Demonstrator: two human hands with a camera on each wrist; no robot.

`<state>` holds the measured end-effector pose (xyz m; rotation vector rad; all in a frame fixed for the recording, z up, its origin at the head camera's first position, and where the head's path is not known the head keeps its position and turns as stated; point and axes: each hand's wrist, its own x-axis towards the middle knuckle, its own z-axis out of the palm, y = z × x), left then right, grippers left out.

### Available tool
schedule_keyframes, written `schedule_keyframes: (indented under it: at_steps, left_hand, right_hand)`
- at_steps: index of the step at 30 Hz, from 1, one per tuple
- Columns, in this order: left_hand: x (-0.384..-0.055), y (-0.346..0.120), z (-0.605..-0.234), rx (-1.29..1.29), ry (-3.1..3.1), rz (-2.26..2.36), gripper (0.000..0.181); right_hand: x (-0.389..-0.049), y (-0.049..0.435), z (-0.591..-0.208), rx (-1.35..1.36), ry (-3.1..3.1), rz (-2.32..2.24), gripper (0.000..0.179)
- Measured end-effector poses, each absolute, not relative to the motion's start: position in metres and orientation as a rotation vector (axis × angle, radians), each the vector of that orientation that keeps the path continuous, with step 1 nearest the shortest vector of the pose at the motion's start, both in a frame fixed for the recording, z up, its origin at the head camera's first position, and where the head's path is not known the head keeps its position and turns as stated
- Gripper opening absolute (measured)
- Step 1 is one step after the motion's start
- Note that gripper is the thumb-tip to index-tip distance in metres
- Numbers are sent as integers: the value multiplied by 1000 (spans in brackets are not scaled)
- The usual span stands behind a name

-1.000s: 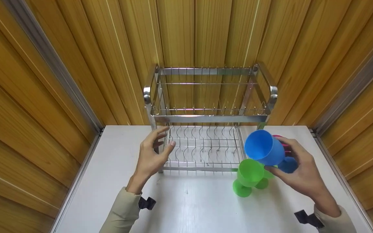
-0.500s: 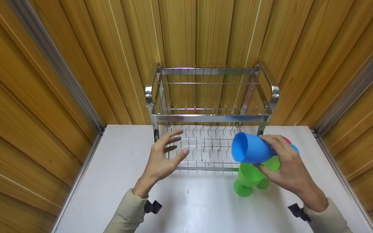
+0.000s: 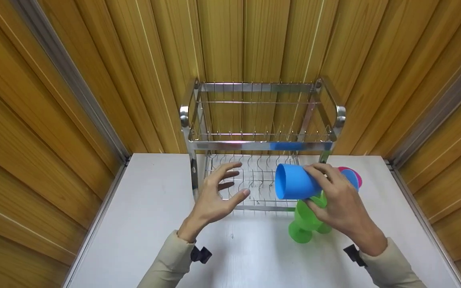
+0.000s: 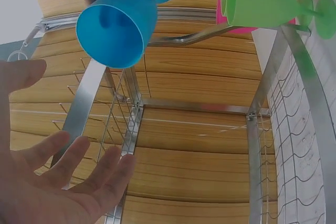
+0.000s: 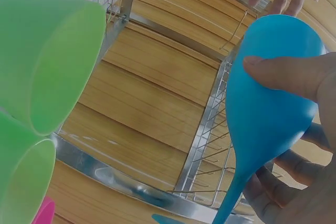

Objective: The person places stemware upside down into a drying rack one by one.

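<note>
A blue plastic goblet (image 3: 294, 182) lies tilted on its side in the air before the rack, its mouth facing left. My right hand (image 3: 344, 206) grips its bowl, thumb on one side and fingers on the other, as the right wrist view shows. The goblet's round foot (image 3: 351, 178) shows behind that hand. My left hand (image 3: 215, 201) holds nothing; its fingers are spread and loosely bent towards the goblet's mouth, with a gap between. Two green goblets (image 3: 304, 216) stand upright below my right hand, one partly hidden. Something pink (image 3: 359, 179) shows behind the blue foot.
A two-tier metal dish rack (image 3: 254, 146) stands against the wood-panelled back wall (image 3: 260, 44). Wavy wire slots line its lower tier, behind my hands. The white table (image 3: 154, 184) runs between panelled side walls.
My right hand has carried the blue goblet left and turned it from mouth towards me to mouth leftward. My left hand has moved right, nearer to it.
</note>
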<state>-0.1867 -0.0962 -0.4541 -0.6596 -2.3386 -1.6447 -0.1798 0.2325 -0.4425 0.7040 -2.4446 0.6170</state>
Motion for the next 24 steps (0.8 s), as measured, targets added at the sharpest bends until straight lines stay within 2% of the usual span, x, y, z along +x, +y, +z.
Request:
schedule_keyframes:
  at_steps: [24]
  left_hand:
    - [-192, -60, -461, -763, -2415, -1704, 78]
  right_hand:
    - [-180, 203, -447, 773, -2428, 486, 96]
